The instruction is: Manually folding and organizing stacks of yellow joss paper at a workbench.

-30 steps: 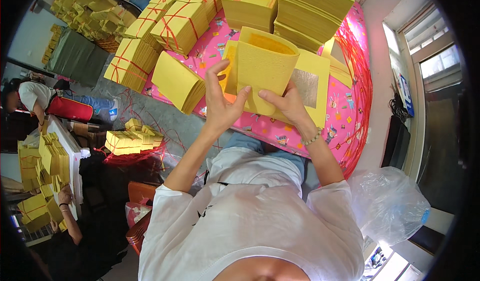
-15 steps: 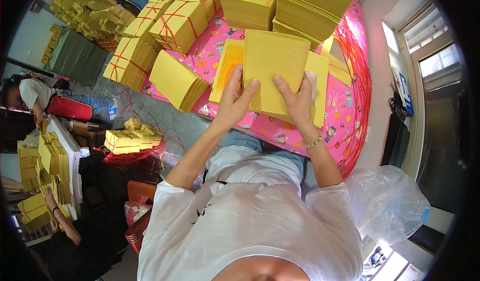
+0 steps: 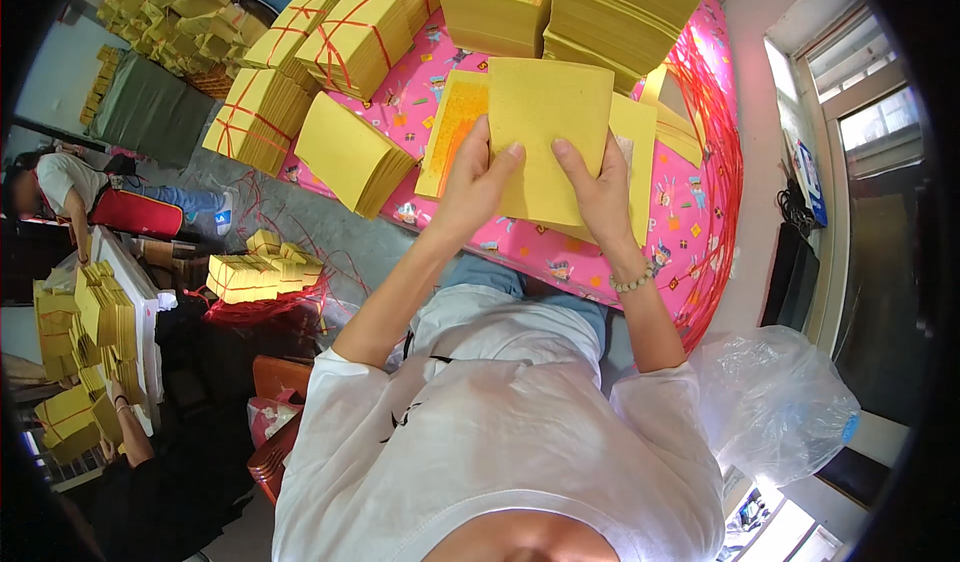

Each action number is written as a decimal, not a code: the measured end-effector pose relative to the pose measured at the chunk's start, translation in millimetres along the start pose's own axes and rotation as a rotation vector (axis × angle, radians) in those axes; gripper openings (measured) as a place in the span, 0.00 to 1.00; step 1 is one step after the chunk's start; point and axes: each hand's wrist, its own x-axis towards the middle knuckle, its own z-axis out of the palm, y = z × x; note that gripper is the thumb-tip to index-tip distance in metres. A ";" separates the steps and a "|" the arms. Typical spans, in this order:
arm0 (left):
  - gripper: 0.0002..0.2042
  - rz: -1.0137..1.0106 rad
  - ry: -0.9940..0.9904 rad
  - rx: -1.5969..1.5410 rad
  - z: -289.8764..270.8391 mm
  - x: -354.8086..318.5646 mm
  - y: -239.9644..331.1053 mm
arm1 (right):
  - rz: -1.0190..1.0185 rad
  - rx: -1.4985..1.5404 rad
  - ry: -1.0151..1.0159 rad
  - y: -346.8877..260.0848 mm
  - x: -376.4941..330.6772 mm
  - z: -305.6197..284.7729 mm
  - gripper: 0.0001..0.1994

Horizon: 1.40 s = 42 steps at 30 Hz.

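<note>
Between my two hands I hold a stack of yellow paper (image 3: 551,102) over the table edge, its broad face toward me. My left hand (image 3: 478,184) grips its left side, thumb on the face and fingers behind. My right hand (image 3: 598,194) does the same on the right side, with a beaded bracelet on that wrist. Behind the held stack lie yellow sheets with an orange printed patch (image 3: 457,127). An untied stack of yellow paper (image 3: 352,152) rests to the left, apart from my hands.
Bundles tied with red string (image 3: 352,47) and tall paper stacks (image 3: 625,22) stand along the back of the pink patterned table (image 3: 410,102). Red strings (image 3: 728,182) hang over its right side. A clear plastic bag (image 3: 775,402) sits at right. Other people work by a white table (image 3: 140,282) at left.
The face of the held stack now looks smoother, without the earlier textured surface. My hands have barely moved. At far left, another person's hand has shifted lower beside the paper.
</note>
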 end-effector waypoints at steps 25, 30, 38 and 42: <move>0.15 -0.251 0.104 -0.081 -3.6 20.7 4.5 | 0.221 0.063 -0.029 13.6 15.7 3.7 0.17; 0.17 -0.010 0.120 0.021 0.4 4.4 -2.5 | 0.106 0.047 -0.051 8.5 4.2 9.0 0.16; 0.17 0.199 0.105 0.113 0.3 -12.6 -5.4 | 0.105 0.140 -0.086 -5.5 -5.7 6.8 0.16; 0.17 0.214 0.126 0.157 0.8 -14.9 -6.4 | 0.141 0.094 -0.044 -3.7 -6.7 6.0 0.14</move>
